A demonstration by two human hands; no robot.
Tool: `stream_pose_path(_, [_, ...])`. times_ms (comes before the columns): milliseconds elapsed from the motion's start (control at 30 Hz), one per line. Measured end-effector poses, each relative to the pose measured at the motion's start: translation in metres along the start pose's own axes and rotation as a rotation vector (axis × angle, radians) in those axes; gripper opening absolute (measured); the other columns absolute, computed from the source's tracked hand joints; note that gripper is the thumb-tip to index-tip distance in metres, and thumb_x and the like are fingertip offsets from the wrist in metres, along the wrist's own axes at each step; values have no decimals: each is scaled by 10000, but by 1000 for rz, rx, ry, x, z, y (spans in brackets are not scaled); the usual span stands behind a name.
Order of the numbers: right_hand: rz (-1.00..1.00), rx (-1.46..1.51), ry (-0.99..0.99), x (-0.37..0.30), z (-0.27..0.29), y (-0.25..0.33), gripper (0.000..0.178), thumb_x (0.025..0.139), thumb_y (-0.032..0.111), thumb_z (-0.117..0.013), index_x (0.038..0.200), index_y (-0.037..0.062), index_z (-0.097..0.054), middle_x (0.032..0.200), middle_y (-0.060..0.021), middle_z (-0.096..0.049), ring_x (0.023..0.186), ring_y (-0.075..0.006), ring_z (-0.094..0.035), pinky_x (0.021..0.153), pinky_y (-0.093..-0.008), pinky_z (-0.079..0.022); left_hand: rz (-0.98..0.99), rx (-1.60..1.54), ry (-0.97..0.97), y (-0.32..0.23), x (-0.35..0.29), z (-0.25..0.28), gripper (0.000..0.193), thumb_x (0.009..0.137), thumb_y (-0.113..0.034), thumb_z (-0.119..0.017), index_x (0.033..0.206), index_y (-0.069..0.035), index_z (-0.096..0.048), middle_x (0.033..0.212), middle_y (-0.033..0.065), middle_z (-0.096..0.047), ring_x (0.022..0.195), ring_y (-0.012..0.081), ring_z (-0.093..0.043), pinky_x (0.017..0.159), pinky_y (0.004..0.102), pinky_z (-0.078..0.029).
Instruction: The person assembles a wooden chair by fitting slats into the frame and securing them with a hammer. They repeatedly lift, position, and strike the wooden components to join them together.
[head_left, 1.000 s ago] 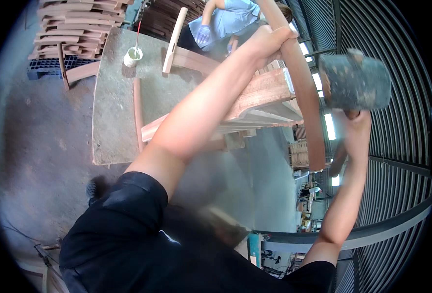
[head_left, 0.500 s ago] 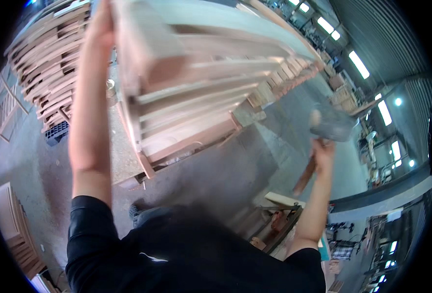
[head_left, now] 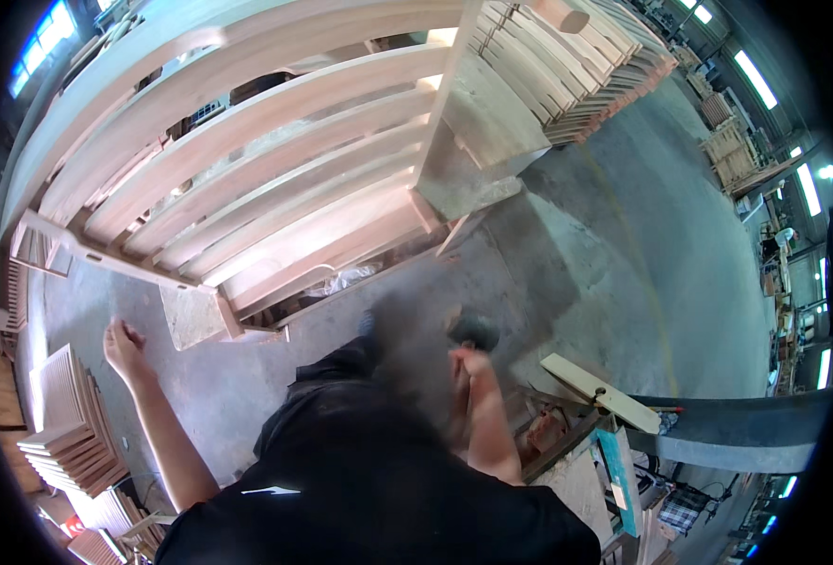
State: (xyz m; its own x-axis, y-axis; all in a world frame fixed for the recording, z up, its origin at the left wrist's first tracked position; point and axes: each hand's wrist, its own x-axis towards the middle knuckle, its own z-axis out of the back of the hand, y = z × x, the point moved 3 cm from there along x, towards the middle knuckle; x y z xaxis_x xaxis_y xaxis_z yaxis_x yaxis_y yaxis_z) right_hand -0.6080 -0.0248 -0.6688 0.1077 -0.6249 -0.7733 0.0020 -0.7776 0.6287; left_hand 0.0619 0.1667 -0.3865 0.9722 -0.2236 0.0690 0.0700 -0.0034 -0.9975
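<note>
In my right hand (head_left: pixel 473 363) is a mallet (head_left: pixel 473 330) with a thick dark head, held low in front of my body. Its handle is mostly hidden by the fingers and smeared by motion. My left hand (head_left: pixel 125 348) is off to the left, holding nothing, with its fingers loosely bent. Ahead of me a large pale wooden slatted frame (head_left: pixel 285 122) stands upright, its several slats running between two end posts. The left hand is apart from the frame, below its left post (head_left: pixel 106 252). The mallet is apart from it too.
Many shaped wooden parts are stacked (head_left: pixel 567 66) at the far right. A pile of wooden panels (head_left: pixel 68 424) stands at the lower left. Close on my right are a pale board (head_left: pixel 600 391) and a bench with tools. Grey concrete floor (head_left: pixel 595 254) stretches right.
My left hand has come down from the frame's upper left. The right hand has lowered the mallet toward my body. My view has turned, bringing more of the frame into sight.
</note>
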Motion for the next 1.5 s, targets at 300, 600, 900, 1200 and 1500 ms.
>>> stream_pose_path(300, [361,266,101,20,-28,320,190,872,181,-721,848,71,-569,697,-11,-538,530,-159,-538,496,-319,-456,-407,154,172,-85,-83,-166,195,953,-184,-713,870,-27,-633,704,-50,-550,609,30,-469,535,216,-373])
stream_pose_path(600, [398,-255,19,253,5,456,224,857,157,-716,727,50,-567,683,-78,-601,524,-196,-582,472,-357,-471,-711,330,-51,-200,-179,-162,134,964,-169,-713,957,-44,-664,764,-40,-615,655,19,-522,590,193,-415])
stream_pose_path(900, [616,-882,-234,361,-18,533,338,879,261,-726,996,-53,-688,883,-131,-716,772,-270,-693,735,-423,-544,-944,781,-48,-277,-259,-216,370,892,-174,-725,1217,-8,-664,1115,138,-710,1020,252,-688,897,375,-558])
stream_pose_path(1200, [1076,-862,-75,298,-7,449,296,870,122,-687,1142,9,-700,1110,-141,-718,997,-258,-673,912,-351,-516,-1244,1084,99,-321,-232,-226,573,855,-158,-719,1397,-74,-554,1303,156,-635,1207,347,-599,995,435,-513])
stream_pose_path(1500, [345,-367,692,170,-229,199,461,1023,428,-584,1189,0,-621,996,-110,-704,888,-184,-690,775,-307,-597,-1564,1029,-54,-287,-173,-232,249,871,-196,-760,1077,-69,-702,1031,60,-710,930,178,-687,834,304,-567])
